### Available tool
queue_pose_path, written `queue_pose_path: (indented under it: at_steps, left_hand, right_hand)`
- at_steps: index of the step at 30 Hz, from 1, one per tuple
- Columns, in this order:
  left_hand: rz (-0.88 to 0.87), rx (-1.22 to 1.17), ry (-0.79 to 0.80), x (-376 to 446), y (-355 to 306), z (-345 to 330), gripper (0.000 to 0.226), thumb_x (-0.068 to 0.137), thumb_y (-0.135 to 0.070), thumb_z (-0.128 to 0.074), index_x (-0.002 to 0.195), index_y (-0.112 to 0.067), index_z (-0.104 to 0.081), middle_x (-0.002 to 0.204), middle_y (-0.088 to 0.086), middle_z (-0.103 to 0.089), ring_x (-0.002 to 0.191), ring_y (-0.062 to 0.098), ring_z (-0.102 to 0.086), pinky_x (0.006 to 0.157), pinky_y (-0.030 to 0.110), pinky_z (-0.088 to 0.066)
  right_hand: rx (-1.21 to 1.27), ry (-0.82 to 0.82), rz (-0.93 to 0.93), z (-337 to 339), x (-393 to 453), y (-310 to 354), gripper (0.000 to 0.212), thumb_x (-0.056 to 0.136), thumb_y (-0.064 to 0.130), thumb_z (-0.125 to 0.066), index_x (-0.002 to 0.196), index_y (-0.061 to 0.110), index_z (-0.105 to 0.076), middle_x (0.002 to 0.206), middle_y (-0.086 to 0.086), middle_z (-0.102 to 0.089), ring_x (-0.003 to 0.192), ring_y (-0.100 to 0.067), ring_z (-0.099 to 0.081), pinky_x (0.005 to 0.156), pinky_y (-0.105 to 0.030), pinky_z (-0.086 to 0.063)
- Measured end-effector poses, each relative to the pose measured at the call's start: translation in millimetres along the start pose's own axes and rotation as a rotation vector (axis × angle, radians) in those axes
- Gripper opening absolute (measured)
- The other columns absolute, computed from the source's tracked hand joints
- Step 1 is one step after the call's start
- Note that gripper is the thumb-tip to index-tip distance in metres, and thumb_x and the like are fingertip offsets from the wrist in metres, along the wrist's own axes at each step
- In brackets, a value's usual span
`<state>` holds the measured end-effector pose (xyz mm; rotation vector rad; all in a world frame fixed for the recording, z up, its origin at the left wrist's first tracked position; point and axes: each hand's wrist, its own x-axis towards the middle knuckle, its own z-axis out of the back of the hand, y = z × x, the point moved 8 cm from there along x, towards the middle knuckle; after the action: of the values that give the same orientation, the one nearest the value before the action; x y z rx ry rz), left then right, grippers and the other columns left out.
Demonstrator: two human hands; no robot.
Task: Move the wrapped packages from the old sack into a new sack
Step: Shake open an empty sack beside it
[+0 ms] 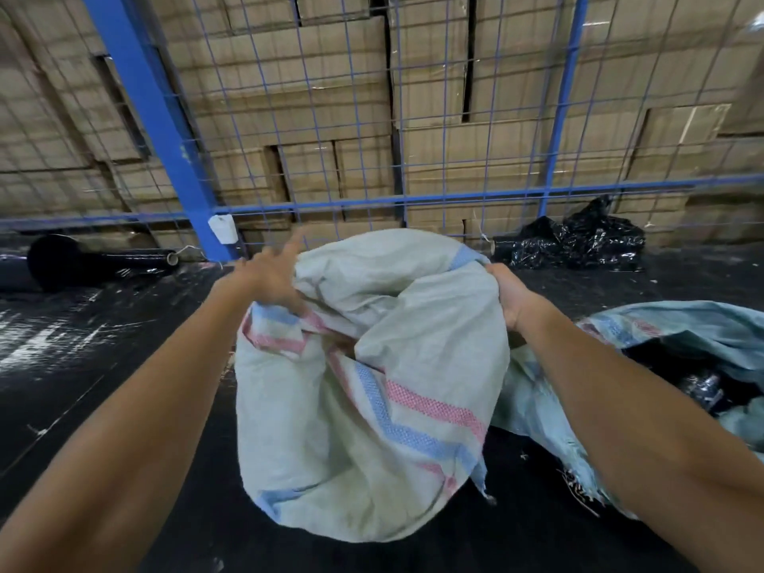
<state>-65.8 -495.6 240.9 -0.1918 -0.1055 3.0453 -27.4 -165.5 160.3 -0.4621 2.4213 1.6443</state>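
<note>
- While both hands hold it up by its mouth, a pale woven sack (364, 411) with pink and blue stripes hangs between the outstretched arms, above the dark floor (103, 366).
- Its cloth is crumpled and folded over itself, so I cannot tell what is inside.
- At the mouth's near-left edge, the left hand (270, 279) pinches a striped fold with thumb and lower fingers, while its forefinger sticks out straight, off the cloth.
- At the opposite edge, the right hand (510, 293) is closed tight around a bunch of the rim, fingers hidden behind the fabric.
- Below and to the right of the right hand, a second sack (678, 328) lies slumped on the floor, its mouth gaping.
- Inside that opening, black glossy wrapped packages (703, 386) show, partly hidden by the right forearm.
- Beyond the right hand, a heap of crumpled black plastic (578, 241) sits against a blue wire fence (372, 159).
- Far left of the left hand, a dark roll (103, 260) lies by the fence.
- Behind the mesh, cardboard boxes (310, 76) stand stacked.
</note>
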Motion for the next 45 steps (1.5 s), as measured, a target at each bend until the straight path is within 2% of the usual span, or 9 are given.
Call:
queue_pose_path:
  at_steps: [3,7,13,16,20,28,34,41,45]
  left_hand:
    - [-0.288,-0.038,-0.117,-19.6,-99.5,10.0,0.151,0.052,-0.057,-0.090,0.150,-0.043,0.025,0.167,0.002,0.005,0.154,0.025,0.003,0.118,0.064,0.005]
    - [-0.256,-0.024,-0.071,-15.4,-144.0,-18.4,0.048,0.078,-0.032,-0.072,0.121,-0.025,-0.053,0.117,0.009,-0.063,0.110,0.034,-0.060,0.088,0.047,-0.050]
    - [0.067,-0.708,-0.057,1.1,-105.8,-33.2,0.005,0.084,-0.015,-0.065,0.084,-0.011,-0.066,0.081,0.009,-0.065,0.068,0.022,-0.059,0.057,0.030,-0.044]
    - [0.087,-0.912,0.008,-6.3,-105.9,-33.9,0.008,0.086,-0.009,-0.065,0.087,-0.017,-0.069,0.086,0.005,-0.070,0.075,0.023,-0.066,0.072,0.036,-0.053]
    - [0.042,-0.353,0.015,-15.2,-59.4,-38.4,0.014,0.086,-0.024,-0.065,0.095,-0.014,-0.067,0.093,0.006,-0.067,0.087,0.026,-0.062,0.074,0.033,-0.049]
    - [-0.053,0.298,-0.252,7.2,-37.4,-28.5,0.062,0.081,-0.046,-0.069,0.136,-0.029,-0.046,0.131,0.008,-0.050,0.123,0.032,-0.048,0.103,0.053,-0.036]
    - [-0.983,0.459,-0.207,-15.9,-140.6,-172.0,0.041,0.081,-0.028,-0.061,0.122,-0.024,-0.060,0.118,0.002,-0.060,0.109,0.023,-0.055,0.087,0.038,-0.036]
    - [-0.559,0.638,0.035,68.3,-39.2,-264.7,0.039,0.102,-0.028,-0.042,0.141,-0.024,-0.048,0.153,0.005,-0.038,0.141,0.028,-0.029,0.115,0.046,-0.020]
    - [-0.428,0.648,-0.001,91.3,-11.6,-259.5,0.037,0.103,-0.030,-0.038,0.136,-0.034,-0.054,0.155,0.001,-0.028,0.141,0.027,-0.025,0.111,0.051,-0.020]
  right_hand:
    - [-0.095,0.021,-0.030,-16.8,8.5,13.8,0.045,0.092,0.016,-0.037,0.071,0.009,-0.076,0.075,-0.010,-0.069,0.068,-0.027,-0.067,0.074,-0.032,-0.047]
    - [-0.332,0.049,0.009,-32.0,13.3,31.5,0.011,0.076,0.015,-0.052,0.082,0.014,-0.060,0.083,-0.010,-0.055,0.070,-0.023,-0.057,0.068,-0.032,-0.044]
    - [-0.751,0.010,0.403,1.6,-2.8,1.5,0.125,0.058,0.070,-0.081,0.149,0.055,0.004,0.164,0.013,0.008,0.149,-0.012,-0.005,0.116,-0.047,-0.020]
    - [-1.065,-0.134,0.253,30.2,13.0,-62.9,0.122,0.061,0.055,-0.083,0.151,0.049,-0.002,0.161,-0.004,-0.024,0.145,-0.032,-0.030,0.105,-0.060,-0.040]
    - [-1.233,-0.082,0.044,30.1,12.9,-51.3,0.026,0.095,0.015,-0.050,0.116,0.003,-0.060,0.120,-0.015,-0.061,0.115,-0.035,-0.058,0.086,-0.032,-0.046]
    - [-1.656,0.127,-0.097,-11.0,87.7,-18.8,0.025,0.094,0.028,-0.041,0.086,0.016,-0.061,0.115,-0.009,-0.063,0.096,-0.024,-0.060,0.085,-0.034,-0.047]
    - [-1.580,-0.301,0.088,-9.1,149.8,-38.9,0.067,0.079,0.036,-0.069,0.140,0.037,-0.041,0.143,-0.007,-0.041,0.129,-0.035,-0.041,0.104,-0.051,-0.036]
    - [-1.297,-0.198,1.154,-89.4,84.6,-91.8,0.014,0.079,0.013,-0.056,0.092,0.007,-0.060,0.093,-0.009,-0.055,0.084,-0.027,-0.054,0.073,-0.042,-0.048]
    - [-1.659,0.286,0.930,-103.4,106.7,-211.2,0.030,0.082,0.023,-0.048,0.105,0.014,-0.065,0.107,-0.006,-0.062,0.095,-0.024,-0.058,0.082,-0.040,-0.051]
